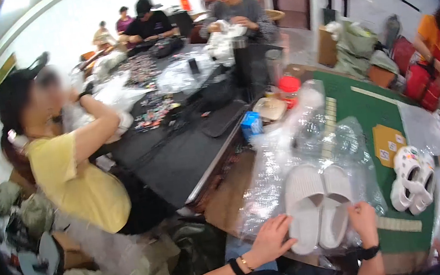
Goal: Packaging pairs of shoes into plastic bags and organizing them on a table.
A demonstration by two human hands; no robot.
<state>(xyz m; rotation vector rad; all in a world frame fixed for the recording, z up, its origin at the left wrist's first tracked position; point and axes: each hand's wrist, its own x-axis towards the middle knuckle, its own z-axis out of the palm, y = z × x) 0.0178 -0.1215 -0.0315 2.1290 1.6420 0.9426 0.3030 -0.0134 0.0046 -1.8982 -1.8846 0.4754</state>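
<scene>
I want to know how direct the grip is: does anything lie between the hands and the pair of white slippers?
Yes, it seems. A clear plastic bag appears to wrap the white slippers. The left hand presses on the film beside the left slipper's heel, and the right hand pinches the film at the right slipper's heel. Nothing else intervenes.

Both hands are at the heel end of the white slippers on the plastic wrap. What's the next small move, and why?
Probably pinch the clear plastic bag at its near edge and draw it over the white slippers. The pair lies side by side on the film, the left hand flat beside the left heel, the right hand at the right heel, so both heels look uncovered.
</scene>
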